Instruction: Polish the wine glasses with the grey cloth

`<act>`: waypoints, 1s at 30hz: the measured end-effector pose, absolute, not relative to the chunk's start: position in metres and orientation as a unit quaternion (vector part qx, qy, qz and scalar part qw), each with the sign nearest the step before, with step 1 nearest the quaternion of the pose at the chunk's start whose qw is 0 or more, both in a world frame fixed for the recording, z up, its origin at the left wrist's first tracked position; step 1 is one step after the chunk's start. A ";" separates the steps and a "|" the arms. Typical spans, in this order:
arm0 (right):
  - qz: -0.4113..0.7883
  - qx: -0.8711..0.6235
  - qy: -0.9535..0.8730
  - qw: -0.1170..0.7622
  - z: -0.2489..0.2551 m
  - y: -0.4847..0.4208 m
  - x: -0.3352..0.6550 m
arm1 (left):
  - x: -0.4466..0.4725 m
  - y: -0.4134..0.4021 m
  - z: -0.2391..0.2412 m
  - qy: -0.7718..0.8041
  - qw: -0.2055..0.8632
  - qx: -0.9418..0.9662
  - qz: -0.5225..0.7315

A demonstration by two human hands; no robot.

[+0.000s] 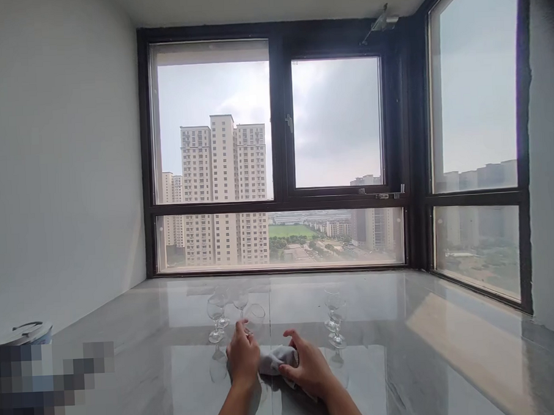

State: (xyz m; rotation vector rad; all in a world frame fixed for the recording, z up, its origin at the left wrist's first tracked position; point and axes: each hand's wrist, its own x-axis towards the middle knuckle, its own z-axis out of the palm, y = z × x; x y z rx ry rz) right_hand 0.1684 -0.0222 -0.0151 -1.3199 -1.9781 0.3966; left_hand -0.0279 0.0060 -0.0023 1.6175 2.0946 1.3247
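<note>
Head view is showing both hands working low over a polished grey countertop (449, 359). The left hand (242, 356) is curling its fingers closed around a wine glass (255, 315), which is leaning tilted just above the knuckles, apparently so that it is steadied against the cloth. The right hand (310, 371) is gripping a grey cloth (278, 356), thumb and fingers clamped on the bunched fabric, which is lying between the 2 hands and touching both. 3 upright glasses (216, 320) are standing just left of the hands. 2 further glasses (337, 324) are standing apart on the right, seemingly kept as a separate group. A large window (277, 201) is filling the far wall.
</note>
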 end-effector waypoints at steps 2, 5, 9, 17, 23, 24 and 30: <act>0.150 -0.510 -0.764 0.364 -0.015 -0.022 0.168 | -0.023 0.004 -0.003 0.669 0.085 0.601 0.428; 0.138 -0.518 -0.745 0.397 -0.018 -0.019 0.169 | -0.019 0.002 -0.003 0.630 0.089 0.647 0.421; 0.115 -0.556 -0.690 0.448 -0.021 -0.015 0.171 | -0.020 0.003 -0.005 0.618 0.107 0.649 0.432; 0.147 -0.518 -0.720 0.439 -0.028 -0.011 0.172 | -0.023 0.003 -0.003 0.659 0.097 0.623 0.410; 0.169 -0.473 -0.686 0.526 -0.021 -0.011 0.167 | -0.022 0.001 0.000 0.688 0.072 0.617 0.375; 0.173 -0.460 -0.679 0.546 -0.019 -0.012 0.167 | -0.021 0.001 0.000 0.693 0.065 0.617 0.366; 0.214 -0.413 -0.632 0.620 -0.012 -0.013 0.166 | -0.009 -0.003 -0.002 0.691 -0.048 0.666 0.277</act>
